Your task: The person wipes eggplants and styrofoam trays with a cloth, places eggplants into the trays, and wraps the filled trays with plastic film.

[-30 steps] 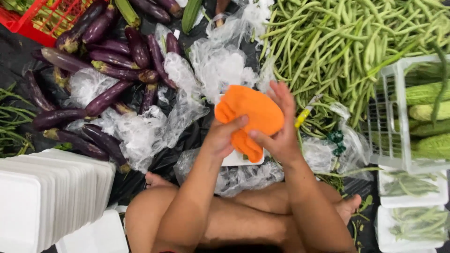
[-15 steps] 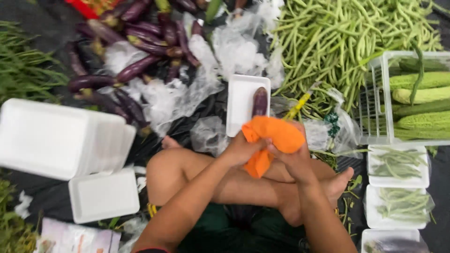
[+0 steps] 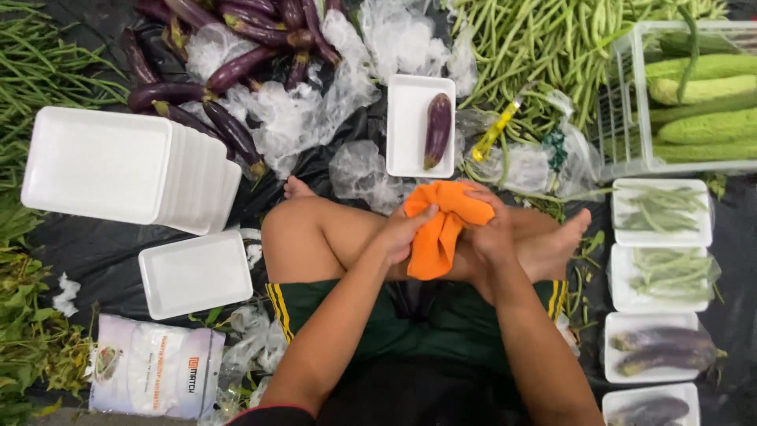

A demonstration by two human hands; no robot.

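Note:
My left hand (image 3: 400, 233) and my right hand (image 3: 490, 229) both grip an orange cloth (image 3: 436, 229) over my crossed legs. The cloth is bunched and hangs down between the hands. Just beyond it lies a white foam tray (image 3: 408, 126) with one purple eggplant (image 3: 438, 128) on it.
A stack of empty foam trays (image 3: 118, 166) and a single tray (image 3: 195, 272) sit left. Loose eggplants (image 3: 229, 71) and clear plastic film lie at the back. Green beans (image 3: 544, 47), a white crate of gourds (image 3: 694, 102) and wrapped trays (image 3: 662, 213) are right. A plastic bag packet (image 3: 154, 367) lies near left.
The hands with the orange cloth came down from in front of the camera to my lap. The view tilted down, and the tray with the eggplant came into sight.

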